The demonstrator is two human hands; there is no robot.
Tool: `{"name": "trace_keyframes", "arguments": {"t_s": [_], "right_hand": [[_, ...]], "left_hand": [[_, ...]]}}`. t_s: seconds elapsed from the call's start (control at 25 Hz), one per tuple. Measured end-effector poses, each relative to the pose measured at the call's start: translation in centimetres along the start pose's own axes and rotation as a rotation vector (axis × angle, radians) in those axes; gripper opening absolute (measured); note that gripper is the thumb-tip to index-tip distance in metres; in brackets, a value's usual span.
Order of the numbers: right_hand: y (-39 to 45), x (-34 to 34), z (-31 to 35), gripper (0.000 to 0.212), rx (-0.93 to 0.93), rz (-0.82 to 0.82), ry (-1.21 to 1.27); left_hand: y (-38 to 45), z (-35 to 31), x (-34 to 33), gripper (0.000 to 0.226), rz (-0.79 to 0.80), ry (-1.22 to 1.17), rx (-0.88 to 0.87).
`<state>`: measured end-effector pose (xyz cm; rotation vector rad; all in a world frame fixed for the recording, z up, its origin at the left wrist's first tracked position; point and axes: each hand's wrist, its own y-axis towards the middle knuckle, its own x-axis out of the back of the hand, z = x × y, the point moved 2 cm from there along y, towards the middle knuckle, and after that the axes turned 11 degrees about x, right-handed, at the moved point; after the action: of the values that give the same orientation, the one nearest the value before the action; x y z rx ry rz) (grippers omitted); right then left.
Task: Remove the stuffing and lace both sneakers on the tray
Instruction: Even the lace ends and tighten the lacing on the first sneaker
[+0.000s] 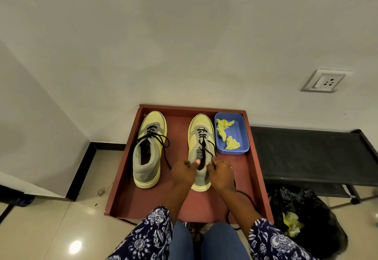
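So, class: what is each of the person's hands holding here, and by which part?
Both hands grip the right sneaker at its collar: left hand on the left side, right hand on the right, pinching the black lace there too.

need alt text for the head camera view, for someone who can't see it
Both hands, left and right, grip the collar of the right-hand yellow and grey sneaker on a reddish-brown wooden tray, its black lace part threaded. A matching left-hand sneaker sits beside it, and a blue plastic tub holds crumpled yellow paper stuffing.
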<state>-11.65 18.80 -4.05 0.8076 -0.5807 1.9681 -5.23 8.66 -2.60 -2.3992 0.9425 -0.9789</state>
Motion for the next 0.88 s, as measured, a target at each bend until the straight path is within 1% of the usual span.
{"name": "trace_keyframes", "arguments": {"t_s": [0.08,0.16,0.24,0.48,0.64,0.76,0.8,0.88], "right_hand": [[0.1,0.0,0.1,0.022,-0.002,-0.013,0.014],[0.1,0.0,0.1,0.022,0.002,-0.008,0.023],[-0.1,-0.1,0.1,0.021,0.01,-0.001,0.018],[-1.4,-0.6,0.9,0.02,0.043,0.01,0.0],[-2.5,-1.0,1.5,0.032,0.051,0.013,-0.001],[-2.8,-1.2,1.5,0.038,0.033,-0.006,0.031],[-2.7,-1.2,1.5,0.038,0.031,-0.008,0.031],[-2.6,-1.1,1.7,0.037,0.041,0.004,0.021]], "left_hand": [[0.5,0.2,-0.1,0.028,0.005,-0.022,0.058],[0.7,0.4,0.0,0.023,0.013,-0.028,0.077],[0.6,0.7,0.2,0.017,0.014,-0.033,0.07],[-0.2,2.3,0.8,0.012,-0.055,-0.014,0.009],[-0.8,3.4,0.9,0.012,-0.1,-0.025,-0.076],[-0.9,3.2,1.1,0.008,-0.091,-0.04,-0.058],[-0.8,3.1,1.1,0.009,-0.08,-0.038,-0.04],[-0.5,2.6,1.2,0.019,-0.059,-0.059,0.005]]}}
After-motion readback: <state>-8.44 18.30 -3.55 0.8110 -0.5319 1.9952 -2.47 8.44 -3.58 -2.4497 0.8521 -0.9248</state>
